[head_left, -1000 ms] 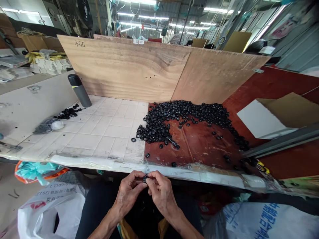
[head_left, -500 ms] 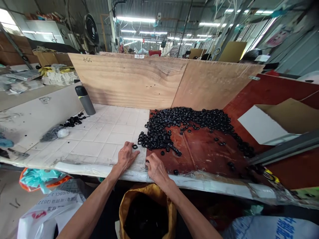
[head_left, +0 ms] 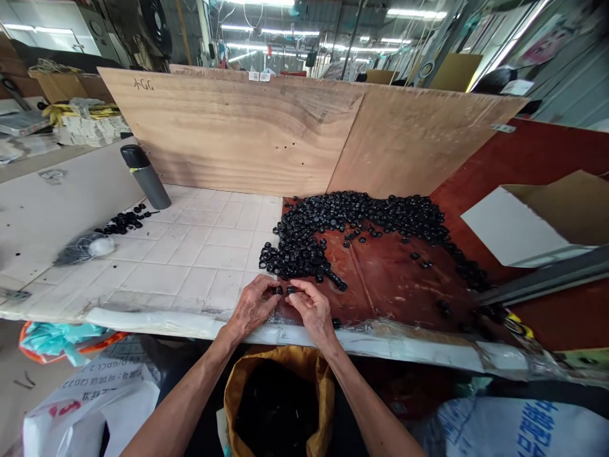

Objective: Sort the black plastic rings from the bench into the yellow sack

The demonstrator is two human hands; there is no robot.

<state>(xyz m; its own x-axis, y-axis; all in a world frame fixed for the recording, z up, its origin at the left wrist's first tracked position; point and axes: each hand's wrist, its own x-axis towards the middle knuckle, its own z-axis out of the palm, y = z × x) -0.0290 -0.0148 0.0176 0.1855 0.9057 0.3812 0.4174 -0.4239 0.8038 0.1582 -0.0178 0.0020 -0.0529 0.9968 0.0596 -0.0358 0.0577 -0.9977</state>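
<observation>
Near the lower centre of the frame, two bare hands meet over the front edge of a tabletop (head_left: 171, 279), fingertips close together but apart; the left hand (head_left: 257, 304) pinches a small black piece (head_left: 278, 290) between thumb and fingers; the right hand (head_left: 311, 311) has a second black piece (head_left: 290, 290) at its fingertips, its grip narrow; whether either piece also touches the surface, I cannot tell. Just beyond the fingers, from the centre towards the right of the frame, spreads a curved heap of black pieces (head_left: 304, 251), mostly on the reddish-brown part of the surface; its near left end spills onto the pale, tile-patterned part. At the bottom centre, between the forearms, a yellow-brown bag (head_left: 233, 397) gapes open, its inside dark. Towards the left of the frame, a grey bottle (head_left: 151, 184) with a black cap stands near a smaller black cluster (head_left: 124, 221) and a clear plastic bag (head_left: 78, 249); across the upper middle runs a wooden board (head_left: 238, 139); at the right edge sits an open cardboard box (head_left: 516, 225), white outside.
</observation>
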